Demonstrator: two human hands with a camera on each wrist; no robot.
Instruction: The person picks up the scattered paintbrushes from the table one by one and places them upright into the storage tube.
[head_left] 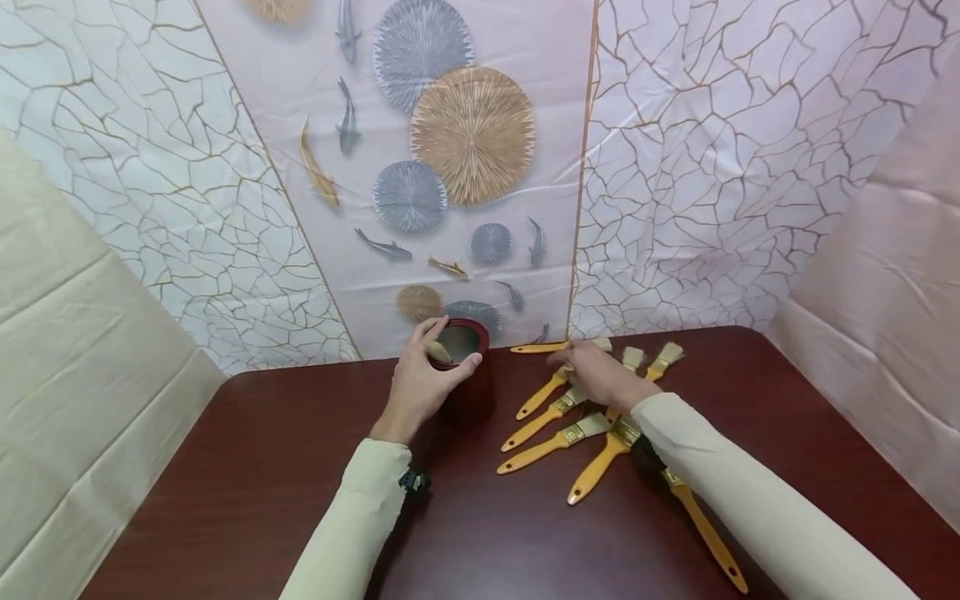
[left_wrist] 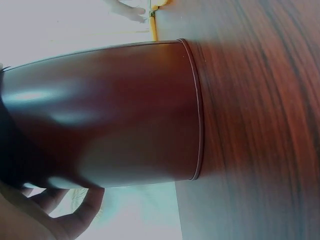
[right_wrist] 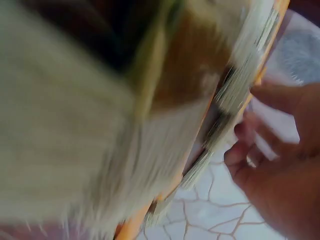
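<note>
My left hand [head_left: 423,379] grips a dark red cylindrical cup [head_left: 468,400] near its rim, fingers on the far side and thumb over the near edge. The cup stands upright on the table, and pale bristles [head_left: 438,352] show inside its mouth. In the left wrist view the cup's smooth wall [left_wrist: 125,115] fills the middle. My right hand [head_left: 596,372] reaches over several paintbrushes with yellow handles, loosely bent fingers close to the rearmost paintbrush [head_left: 536,348]. That hand hides part of the brush. In the right wrist view the fingers [right_wrist: 272,97] are beside the brushes, with gaps between them.
More paintbrushes lie around the right arm, including one pointing toward the front [head_left: 588,475] and another beside the sleeve [head_left: 708,533]. Behind the dark wooden table [head_left: 247,483] hangs a patterned cloth [head_left: 652,208]. Plain beige cloth [head_left: 67,400] hangs at the left side.
</note>
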